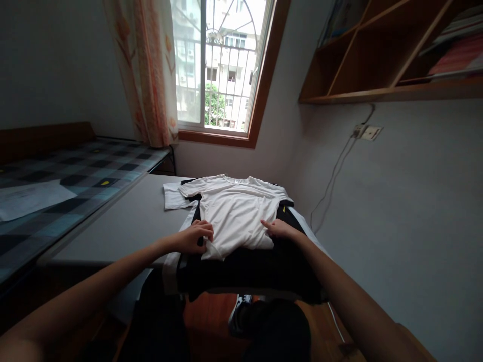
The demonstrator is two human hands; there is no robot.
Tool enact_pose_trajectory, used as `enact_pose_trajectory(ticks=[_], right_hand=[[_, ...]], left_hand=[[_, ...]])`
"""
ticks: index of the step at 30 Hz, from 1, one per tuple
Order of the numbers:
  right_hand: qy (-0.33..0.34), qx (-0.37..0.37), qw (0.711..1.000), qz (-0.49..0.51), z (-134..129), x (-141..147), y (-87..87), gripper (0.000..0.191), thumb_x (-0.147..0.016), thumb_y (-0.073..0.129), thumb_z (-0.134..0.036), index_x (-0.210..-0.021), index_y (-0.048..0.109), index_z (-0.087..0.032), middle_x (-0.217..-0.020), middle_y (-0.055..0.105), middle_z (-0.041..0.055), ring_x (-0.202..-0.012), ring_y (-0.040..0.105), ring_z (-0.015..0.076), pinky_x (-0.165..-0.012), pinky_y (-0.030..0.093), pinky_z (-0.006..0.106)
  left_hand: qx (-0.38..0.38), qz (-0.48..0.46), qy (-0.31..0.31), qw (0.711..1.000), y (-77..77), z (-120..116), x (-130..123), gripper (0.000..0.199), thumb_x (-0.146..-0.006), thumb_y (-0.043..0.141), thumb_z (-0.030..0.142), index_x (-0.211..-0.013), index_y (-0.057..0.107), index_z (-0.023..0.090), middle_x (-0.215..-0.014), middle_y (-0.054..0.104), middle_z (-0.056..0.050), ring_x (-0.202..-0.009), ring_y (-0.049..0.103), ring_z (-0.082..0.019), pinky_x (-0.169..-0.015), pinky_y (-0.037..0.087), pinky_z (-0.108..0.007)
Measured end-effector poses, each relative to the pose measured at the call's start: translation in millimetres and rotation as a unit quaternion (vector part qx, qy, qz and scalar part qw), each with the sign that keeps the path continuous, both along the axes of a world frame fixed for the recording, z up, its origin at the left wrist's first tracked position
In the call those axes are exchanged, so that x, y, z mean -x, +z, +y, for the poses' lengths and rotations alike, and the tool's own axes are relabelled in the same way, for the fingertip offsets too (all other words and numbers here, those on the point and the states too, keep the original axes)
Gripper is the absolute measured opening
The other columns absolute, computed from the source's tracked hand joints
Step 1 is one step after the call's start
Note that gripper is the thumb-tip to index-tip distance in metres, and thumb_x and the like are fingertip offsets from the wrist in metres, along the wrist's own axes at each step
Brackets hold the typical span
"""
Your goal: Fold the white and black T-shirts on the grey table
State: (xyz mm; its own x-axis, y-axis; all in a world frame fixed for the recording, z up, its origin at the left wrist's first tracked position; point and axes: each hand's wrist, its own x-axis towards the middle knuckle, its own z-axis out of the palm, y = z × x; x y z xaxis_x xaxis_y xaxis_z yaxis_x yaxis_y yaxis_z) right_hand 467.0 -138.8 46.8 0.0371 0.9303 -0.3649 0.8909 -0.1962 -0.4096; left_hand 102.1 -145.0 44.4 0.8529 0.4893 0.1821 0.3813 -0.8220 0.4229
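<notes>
A white T-shirt [237,216] lies spread out, its neckline at the far side and its hem toward me, with creases across its middle. Under it are a black garment [241,271] and another white one, whose sleeve [175,196] sticks out on the left. My left hand [198,236] has its fingers closed on the T-shirt's lower left edge, where the fabric bunches up. At the lower right edge, my right hand [277,229] rests on the T-shirt with its index finger stretched out; its other fingers are partly hidden.
The garments lie on a grey table [124,221], and the black one hangs over the front edge. A bed with checked cloth [124,158] and papers [33,198] stands at left. A wall with a socket [368,132] and hanging cables runs along the right, under a wooden shelf [362,95].
</notes>
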Motion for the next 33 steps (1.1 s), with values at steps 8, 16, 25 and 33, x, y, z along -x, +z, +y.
enact_pose_trajectory(ticks=[8, 16, 25, 33], right_hand=[[0.115, -0.058, 0.973, 0.190, -34.1, 3.0, 8.1, 0.057, -0.061, 0.067, -0.072, -0.056, 0.045, -0.019, -0.052, 0.045, -0.0048, -0.051, 0.041, 0.0084, -0.049, 0.033, 0.022], [-0.083, -0.213, 0.932, 0.282, -41.0, 13.8, -7.1, 0.042, -0.085, 0.045, -0.060, -0.089, 0.054, -0.019, -0.077, 0.061, 0.0019, -0.073, 0.058, 0.0167, -0.064, 0.048, 0.026], [-0.177, -0.242, 0.947, 0.117, -61.3, -30.5, 1.6, 0.021, -0.078, 0.062, -0.034, -0.088, 0.062, -0.016, -0.085, 0.066, 0.0080, -0.079, 0.062, 0.0204, -0.068, 0.046, 0.028], [-0.108, -0.214, 0.958, -0.157, -91.8, -14.5, 0.4, 0.033, -0.091, 0.046, -0.045, -0.083, 0.064, -0.019, -0.092, 0.068, 0.0103, -0.084, 0.063, 0.0209, -0.065, 0.038, 0.027]], left_hand=[[-0.034, -0.085, 0.029, 0.995, 5.3, -11.6, 14.3, 0.009, -0.074, 0.059, 0.016, -0.083, 0.057, 0.019, -0.102, 0.065, -0.005, -0.102, 0.055, -0.021, -0.095, 0.037, -0.033], [-0.102, 0.008, -0.044, 0.994, 12.4, -39.8, 6.9, 0.009, -0.080, 0.059, 0.017, -0.087, 0.062, 0.021, -0.093, 0.064, -0.004, -0.092, 0.057, -0.018, -0.093, 0.034, -0.033], [-0.053, -0.138, 0.132, 0.980, 9.7, -21.9, 45.4, 0.022, -0.088, 0.054, 0.037, -0.076, 0.055, 0.018, -0.074, 0.060, -0.001, -0.071, 0.054, -0.015, -0.072, 0.042, -0.027], [-0.019, -0.088, 0.139, 0.986, -9.6, -39.1, 31.6, 0.013, -0.088, 0.054, 0.030, -0.084, 0.060, 0.019, -0.082, 0.062, -0.002, -0.074, 0.058, -0.015, -0.070, 0.043, -0.026]])
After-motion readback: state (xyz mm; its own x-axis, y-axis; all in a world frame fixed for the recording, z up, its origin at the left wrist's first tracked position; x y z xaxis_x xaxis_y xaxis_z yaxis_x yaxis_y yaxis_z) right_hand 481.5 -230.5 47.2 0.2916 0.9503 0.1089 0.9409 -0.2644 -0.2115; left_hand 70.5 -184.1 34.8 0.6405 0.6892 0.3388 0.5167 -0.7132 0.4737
